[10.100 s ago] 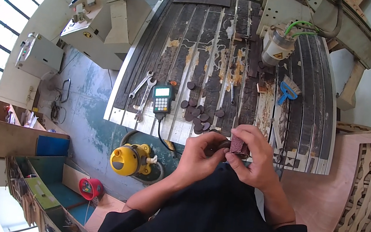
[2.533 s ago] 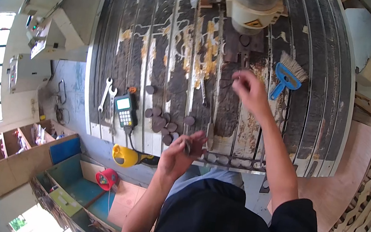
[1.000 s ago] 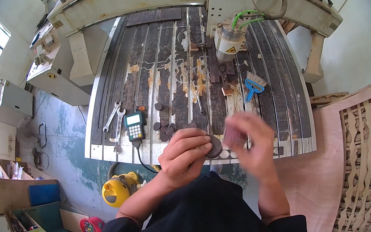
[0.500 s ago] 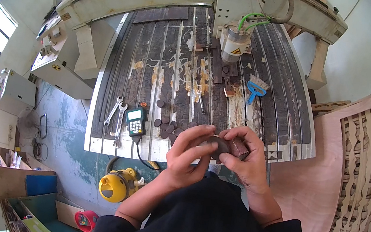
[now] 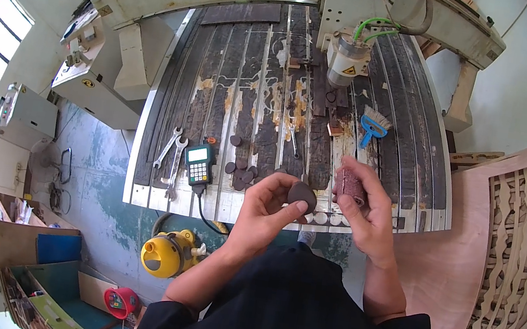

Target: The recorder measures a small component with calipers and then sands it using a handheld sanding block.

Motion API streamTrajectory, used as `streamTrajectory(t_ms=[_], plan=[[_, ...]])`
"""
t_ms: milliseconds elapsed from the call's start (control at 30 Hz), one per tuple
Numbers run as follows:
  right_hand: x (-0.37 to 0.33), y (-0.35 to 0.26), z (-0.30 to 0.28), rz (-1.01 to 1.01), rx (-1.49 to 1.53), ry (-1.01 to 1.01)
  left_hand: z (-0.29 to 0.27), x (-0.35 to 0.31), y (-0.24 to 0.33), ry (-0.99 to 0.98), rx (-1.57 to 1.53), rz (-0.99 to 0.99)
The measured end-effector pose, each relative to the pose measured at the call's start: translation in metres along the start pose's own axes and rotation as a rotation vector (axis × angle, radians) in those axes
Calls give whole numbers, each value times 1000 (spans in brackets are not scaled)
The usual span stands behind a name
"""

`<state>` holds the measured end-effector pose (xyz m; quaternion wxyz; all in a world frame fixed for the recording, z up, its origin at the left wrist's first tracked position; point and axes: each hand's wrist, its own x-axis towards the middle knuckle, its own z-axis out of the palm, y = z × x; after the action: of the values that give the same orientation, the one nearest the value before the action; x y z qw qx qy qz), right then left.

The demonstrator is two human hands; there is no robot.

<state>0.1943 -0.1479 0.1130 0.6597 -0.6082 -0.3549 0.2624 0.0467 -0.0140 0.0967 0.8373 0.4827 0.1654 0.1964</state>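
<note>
Disc (image 5: 302, 196) pinched btw L thumb (image 5: 296, 209) & fingers (image 5: 271, 183), apart fr. R fingers (image 5: 367, 173) gripping reddish roll (image 5: 349, 188).

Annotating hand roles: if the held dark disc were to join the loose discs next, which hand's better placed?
Left, I'd judge: the left hand holds the dark disc and is nearer the loose discs; the right hand is taken up by a reddish-brown roll.

L hand (image 5: 267, 210) grips dark disc (image 5: 302, 196); R hand (image 5: 370, 216) grips red-brown block (image 5: 350, 188), apart from disc. On bed (image 5: 173, 107): loose discs (image 5: 230, 168), keypad (image 5: 198, 165) w/ cable (image 5: 202, 206) beside 2 wrenches (image 5: 175, 166), blue brush (image 5: 373, 127) nr spindle (image 5: 347, 62).
</note>
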Motion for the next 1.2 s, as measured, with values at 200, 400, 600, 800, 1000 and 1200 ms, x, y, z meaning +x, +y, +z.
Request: streamTrajectory(t_ms=[200,400,600,800,1000,1200], plan=[[8,-7,-4,-340,-357,31,10,2,10,-10,0,-99],[11,-24,9,-605,-651,-196,14,-1,12,-33,197,-60],[19,-26,6,-572,-663,-131,10,0,12,-84,189,-90],[18,-37,4,-603,-622,-290,4,2,11,-131,195,-72],[23,-30,3,-574,-674,-218,1,3,11,-164,148,-108],[34,-21,-17,-527,-575,-49,-2,3,9,-183,130,-41]])
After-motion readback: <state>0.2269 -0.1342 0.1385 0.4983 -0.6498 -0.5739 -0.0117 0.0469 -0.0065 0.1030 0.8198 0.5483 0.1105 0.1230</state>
